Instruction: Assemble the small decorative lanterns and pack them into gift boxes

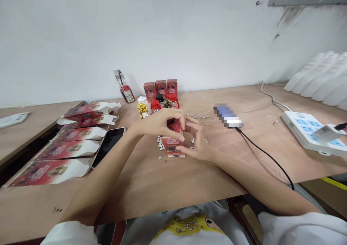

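Note:
A small red printed carton (173, 149) stands upright on the table in front of me. My left hand (168, 123) curves over its top, thumb and fingers gripping the upper edge. Against the right side is my right hand (199, 143), its thumb on the front face and its fingers behind. The inside of the box is hidden by my hands. Just left of the carton lie several button cells (160, 143). Behind it stand small lanterns, among them a gold lantern (142, 110) and a red lantern (155, 106).
Flattened red cartons (65, 149) lie in a row on the left beside a dark phone (108, 146). Closed red boxes (161, 88) and a bottle (127, 93) stand by the wall. Metal wire pieces (200, 118), a cabled phone (227, 114) and a power strip (309, 129) are to the right.

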Tool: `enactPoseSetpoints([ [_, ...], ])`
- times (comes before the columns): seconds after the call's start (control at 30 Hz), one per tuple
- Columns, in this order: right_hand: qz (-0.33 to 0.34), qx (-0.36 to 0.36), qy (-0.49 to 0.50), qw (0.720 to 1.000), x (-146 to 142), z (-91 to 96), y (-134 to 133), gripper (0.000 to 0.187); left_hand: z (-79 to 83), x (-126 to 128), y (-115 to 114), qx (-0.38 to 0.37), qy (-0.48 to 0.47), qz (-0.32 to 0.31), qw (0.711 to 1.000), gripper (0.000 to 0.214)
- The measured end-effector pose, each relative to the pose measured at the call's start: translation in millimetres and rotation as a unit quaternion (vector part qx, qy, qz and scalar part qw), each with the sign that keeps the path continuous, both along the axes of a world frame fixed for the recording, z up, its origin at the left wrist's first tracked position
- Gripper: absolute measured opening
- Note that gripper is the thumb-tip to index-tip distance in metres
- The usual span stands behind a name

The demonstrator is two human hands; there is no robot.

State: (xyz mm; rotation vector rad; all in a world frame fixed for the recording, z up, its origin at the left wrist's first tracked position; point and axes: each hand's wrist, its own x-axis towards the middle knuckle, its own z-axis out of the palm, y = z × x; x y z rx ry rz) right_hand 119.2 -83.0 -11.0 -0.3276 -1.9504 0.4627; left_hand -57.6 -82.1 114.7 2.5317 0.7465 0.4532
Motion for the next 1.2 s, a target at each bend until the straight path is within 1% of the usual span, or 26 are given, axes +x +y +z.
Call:
enactPoseSetpoints([
  [0.1,0.006,-0.003,0.006,1.000,1,-1.1,1,0.072,1.1,-2,0,-0.032,0.032,-0.006,0.999,0.031],
  [0.17,-0.004,-0.010,0.001,1.000,2,-1.9,2,0.072,2.0,-3,-1,-0.050,0.066,-0.022,0.996,0.038],
  [0.2,-0.009,-0.016,-0.002,1.000,2,-2.3,3,0.073,2.0,-3,-2,-0.046,0.083,-0.034,0.995,0.042],
  [0.27,-0.006,-0.031,-0.008,0.999,2,-2.7,4,0.075,0.7,-2,-7,-0.010,0.121,-0.051,0.991,0.051],
  [0.3,0.005,-0.039,-0.008,0.999,2,-2.5,4,0.076,-0.8,0,-10,0.019,0.143,-0.044,0.988,0.055],
  [0.37,0.037,-0.064,-0.010,0.997,2,-0.8,4,0.079,-5.2,5,-19,0.079,0.193,0.010,0.978,0.063],
  [0.43,0.068,-0.110,-0.015,0.991,4,3.5,4,0.079,-10.3,12,-26,0.121,0.230,0.072,0.963,0.068],
  [0.47,0.086,-0.142,-0.020,0.986,6,6.7,5,0.080,-12.8,15,-28,0.133,0.239,0.089,0.958,0.069],
  [0.53,0.132,-0.214,-0.045,0.967,12,14.5,7,0.083,-16.7,19,-30,0.140,0.237,0.094,0.957,0.066],
  [0.6,0.185,-0.278,-0.083,0.939,18,23.7,11,0.089,-18.8,21,-28,0.139,0.219,0.083,0.962,0.062],
  [0.67,0.213,-0.323,-0.119,0.914,24,33.7,15,0.095,-17.6,21,-23,0.137,0.195,0.071,0.969,0.061],
  [0.7,0.216,-0.339,-0.131,0.906,27,39.4,18,0.098,-15.0,20,-21,0.136,0.182,0.058,0.972,0.062],
  [0.77,0.214,-0.352,-0.142,0.900,31,52.7,23,0.103,-5.2,14,-20,0.134,0.145,0.030,0.980,0.061],
  [0.83,0.202,-0.346,-0.144,0.905,37,69.3,32,0.101,10.4,4,-23,0.150,0.081,0.039,0.985,0.056],
  [0.87,0.187,-0.338,-0.142,0.911,40,78.4,39,0.096,19.4,-3,-26,0.172,0.037,0.068,0.982,0.052],
  [0.9,0.162,-0.335,-0.136,0.918,43,87.3,48,0.089,28.6,-11,-30,0.205,-0.016,0.114,0.972,0.049],
  [0.93,0.122,-0.328,-0.118,0.929,47,95.5,59,0.083,37.4,-19,-35,0.235,-0.055,0.150,0.959,0.045],
  [1.0,0.028,-0.298,-0.080,0.951,54,107.0,86,0.074,52.0,-35,-46,0.289,-0.099,0.212,0.928,0.037],
  [1.07,-0.096,-0.244,-0.030,0.965,58,109.2,119,0.072,61.7,-47,-54,0.318,-0.099,0.250,0.909,0.028],
  [1.1,-0.173,-0.214,-0.003,0.961,58,106.8,135,0.072,64.7,-51,-57,0.326,-0.086,0.263,0.904,0.026],
  [1.13,-0.246,-0.188,0.014,0.951,56,102.3,150,0.071,66.8,-55,-60,0.334,-0.072,0.272,0.899,0.024],
  [1.2,-0.364,-0.161,0.016,0.917,48,89.5,176,0.071,68.7,-58,-62,0.344,-0.045,0.286,0.893,0.023],
])
